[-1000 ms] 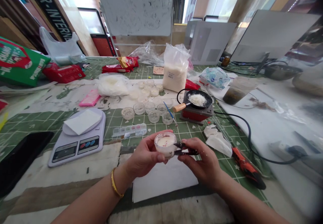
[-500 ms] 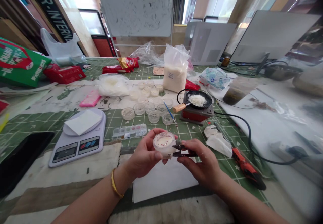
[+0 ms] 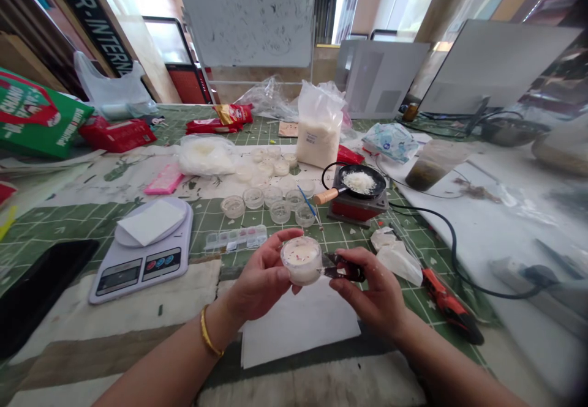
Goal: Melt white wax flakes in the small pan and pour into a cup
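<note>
My left hand [image 3: 264, 278] is closed round a small clear cup [image 3: 301, 260] filled with white wax with reddish specks on top. A pair of small dark snips [image 3: 342, 268] sits in my right hand [image 3: 374, 291], thumb below and fingers above. Their tips point left, at the right side of the cup; whether they touch it I cannot tell. Under both hands lies white paper [image 3: 298, 327]. Beyond them are several clear cups [image 3: 279, 212] and a blue thin-handled brush [image 3: 307, 202]. A small black pan [image 3: 361, 180] of white flakes rests on a red-sided burner [image 3: 353, 210].
To the left stand a kitchen scale [image 3: 142, 254] with paper on it and a black phone-like slab [image 3: 41, 291]. A plastic pill-box-like case [image 3: 236, 238] lies nearer the middle. At right are crumpled paper [image 3: 399, 257], an orange-black tool [image 3: 452, 306] and a black cable [image 3: 452, 235].
The snips' dark blades have drawn back slightly to the right from the cup's side and look less spread. The cup has turned a little in my left hand.
</note>
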A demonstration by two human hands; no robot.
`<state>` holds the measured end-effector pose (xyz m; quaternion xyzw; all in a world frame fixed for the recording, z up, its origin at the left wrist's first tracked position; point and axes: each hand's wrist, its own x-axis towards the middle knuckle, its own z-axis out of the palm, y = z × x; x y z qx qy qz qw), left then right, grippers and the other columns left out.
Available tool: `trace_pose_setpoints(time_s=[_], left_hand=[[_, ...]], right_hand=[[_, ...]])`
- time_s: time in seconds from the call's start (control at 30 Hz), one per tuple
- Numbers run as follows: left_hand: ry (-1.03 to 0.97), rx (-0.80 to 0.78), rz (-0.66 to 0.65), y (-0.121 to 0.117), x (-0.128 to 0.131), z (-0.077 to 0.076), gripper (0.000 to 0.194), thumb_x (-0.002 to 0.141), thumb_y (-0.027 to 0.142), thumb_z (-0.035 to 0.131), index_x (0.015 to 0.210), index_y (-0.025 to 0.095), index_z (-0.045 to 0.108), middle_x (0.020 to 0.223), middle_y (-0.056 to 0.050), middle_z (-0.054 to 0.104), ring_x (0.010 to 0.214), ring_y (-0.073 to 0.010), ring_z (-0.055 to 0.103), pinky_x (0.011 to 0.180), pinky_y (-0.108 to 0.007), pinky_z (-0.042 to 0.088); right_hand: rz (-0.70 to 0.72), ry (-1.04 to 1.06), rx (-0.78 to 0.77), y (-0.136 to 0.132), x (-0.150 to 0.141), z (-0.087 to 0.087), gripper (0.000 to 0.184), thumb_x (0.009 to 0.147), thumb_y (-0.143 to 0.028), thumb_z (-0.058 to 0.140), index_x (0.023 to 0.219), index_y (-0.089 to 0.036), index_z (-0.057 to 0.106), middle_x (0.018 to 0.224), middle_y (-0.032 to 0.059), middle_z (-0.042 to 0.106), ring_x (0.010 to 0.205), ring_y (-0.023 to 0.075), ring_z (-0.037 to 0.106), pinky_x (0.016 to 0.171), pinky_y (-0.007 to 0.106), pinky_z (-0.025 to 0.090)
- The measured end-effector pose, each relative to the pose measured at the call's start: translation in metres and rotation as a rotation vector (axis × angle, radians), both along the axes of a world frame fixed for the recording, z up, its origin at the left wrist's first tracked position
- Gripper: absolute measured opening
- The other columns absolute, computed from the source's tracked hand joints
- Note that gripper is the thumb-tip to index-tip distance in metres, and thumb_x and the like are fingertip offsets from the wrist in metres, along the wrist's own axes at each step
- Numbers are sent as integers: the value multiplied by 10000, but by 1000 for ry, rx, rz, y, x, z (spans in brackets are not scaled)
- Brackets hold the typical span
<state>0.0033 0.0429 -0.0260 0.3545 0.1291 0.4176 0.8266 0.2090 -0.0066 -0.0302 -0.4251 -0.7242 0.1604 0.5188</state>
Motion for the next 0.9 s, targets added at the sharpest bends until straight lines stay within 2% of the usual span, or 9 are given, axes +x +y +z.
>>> trace_pose_setpoints(time_s=[0.17,0.3,0.43,0.53,0.63,0.8,0.9], left_hand=[[21,63,-26,1,2,-4,570,615,190,894,1113,238,622,1139,-97,679,805,-157,658,560,-158,498],[52,78,-41,1,1,-5,580,581,181,906,1097,241,651,1036,-57,694,776,-154,646,543,-156,489],[55,-12,-22,0,0,0,595,613,240,880,1166,192,665,978,-57,667,689,-118,588,511,-158,460],[53,-62,1,-1,-1,4,605,634,280,866,1193,178,657,974,-60,660,698,-119,580,531,-170,452],[64,-61,16,-1,-1,5,662,629,284,880,1232,232,611,974,-53,668,715,-135,602,551,-187,455],[24,0,-26,0,1,0,582,604,281,903,1101,240,603,1092,-101,683,746,-159,640,516,-170,457],[20,22,-58,-1,1,-4,524,620,254,892,1069,227,622,1042,-79,696,721,-147,644,509,-162,473]], right_hand=[[75,-44,39,-2,-7,1,343,845,-200,658,1162,-249,536,870,18,620,692,117,605,592,217,542],[-17,38,5,1,-4,1,338,835,-203,670,1147,-251,548,856,10,624,670,110,610,577,209,538],[-81,66,-52,2,3,-2,339,824,-189,674,1136,-250,557,836,4,627,653,110,600,579,216,534],[-54,76,-57,0,2,-2,337,820,-194,674,1133,-248,559,843,9,626,644,113,594,563,222,532],[-7,60,-38,-2,-2,-1,333,819,-196,675,1128,-250,565,835,8,627,651,115,605,553,214,529],[63,-6,-1,-3,-9,3,335,825,-207,679,1135,-252,561,831,8,643,649,116,623,567,220,543],[50,10,2,-2,-10,4,303,836,-232,671,1117,-251,559,819,5,648,628,114,617,551,221,539]])
